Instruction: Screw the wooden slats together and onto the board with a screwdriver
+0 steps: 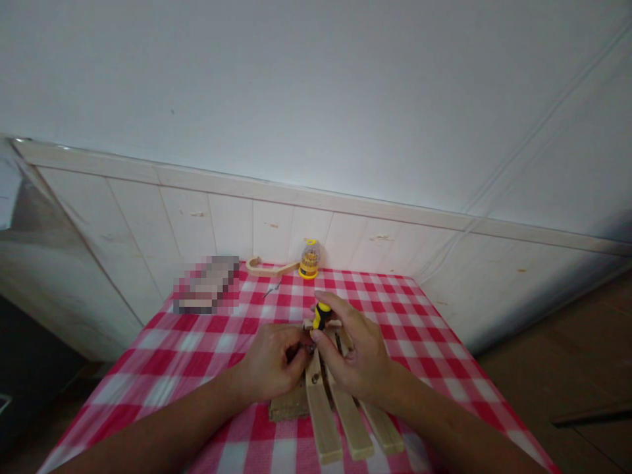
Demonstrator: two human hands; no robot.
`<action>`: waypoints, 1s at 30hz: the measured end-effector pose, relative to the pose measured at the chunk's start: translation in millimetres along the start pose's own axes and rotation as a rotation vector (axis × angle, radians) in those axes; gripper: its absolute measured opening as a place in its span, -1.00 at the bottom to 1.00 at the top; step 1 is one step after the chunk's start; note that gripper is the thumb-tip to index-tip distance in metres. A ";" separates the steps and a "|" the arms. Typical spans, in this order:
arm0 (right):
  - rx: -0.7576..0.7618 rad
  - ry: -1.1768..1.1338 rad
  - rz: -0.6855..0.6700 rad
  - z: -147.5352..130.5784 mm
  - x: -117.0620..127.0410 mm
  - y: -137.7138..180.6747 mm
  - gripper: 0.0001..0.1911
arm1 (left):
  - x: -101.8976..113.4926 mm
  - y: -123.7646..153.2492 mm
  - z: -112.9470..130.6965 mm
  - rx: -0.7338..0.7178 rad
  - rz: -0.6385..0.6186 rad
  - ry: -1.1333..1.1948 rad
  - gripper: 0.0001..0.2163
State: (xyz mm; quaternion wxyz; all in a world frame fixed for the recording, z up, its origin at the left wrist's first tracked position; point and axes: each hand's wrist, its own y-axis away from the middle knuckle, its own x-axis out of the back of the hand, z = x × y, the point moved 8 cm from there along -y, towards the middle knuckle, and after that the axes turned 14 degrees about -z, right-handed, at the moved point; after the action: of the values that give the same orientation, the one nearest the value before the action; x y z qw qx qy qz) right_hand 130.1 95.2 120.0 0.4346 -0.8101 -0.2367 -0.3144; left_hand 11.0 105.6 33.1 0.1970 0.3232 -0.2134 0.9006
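My right hand [363, 352] grips a screwdriver [322, 315] by its short yellow-and-black handle, which stands nearly upright. Close against it on the left, my left hand [276, 359] is closed in a pinch at the screwdriver's lower end; what its fingertips hold is too small to name. Beneath both hands lie several pale wooden slats, the left slat [323, 421], a middle slat [353, 428] and a right slat [382, 424], spread side by side toward me. A dark hole or knot shows on the left slat. A rough wooden block [289, 407] sits under their left side.
A clear-domed screwdriver bit set [309, 261] with a yellow base stands at the table's back. Beside it lies a curved wooden hook-shaped piece [271, 269]. A thin metal piece [272, 288] and a pixelated object [207, 284] rest further left on the checked tablecloth [197, 368]. Behind rises a panelled wall.
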 end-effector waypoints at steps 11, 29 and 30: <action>-0.064 -0.051 0.005 9.5 -1.8 2.7 -0.40 | 0.0 0.0 -4.6 0.020 -0.038 0.133 -0.79; -0.034 -0.007 0.011 5.1 -1.0 1.3 -0.42 | 2.7 -1.5 2.7 0.009 -0.011 -0.012 -0.83; -0.028 -0.004 0.014 4.5 -0.7 1.3 -0.43 | 2.7 -1.4 3.0 0.008 -0.010 -0.013 -0.83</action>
State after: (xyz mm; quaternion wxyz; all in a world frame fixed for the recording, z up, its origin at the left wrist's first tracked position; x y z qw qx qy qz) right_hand 131.9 98.4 116.9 0.4250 -0.8183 -0.2276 -0.3129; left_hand 11.3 105.8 37.4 0.1989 0.3308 -0.2096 0.8984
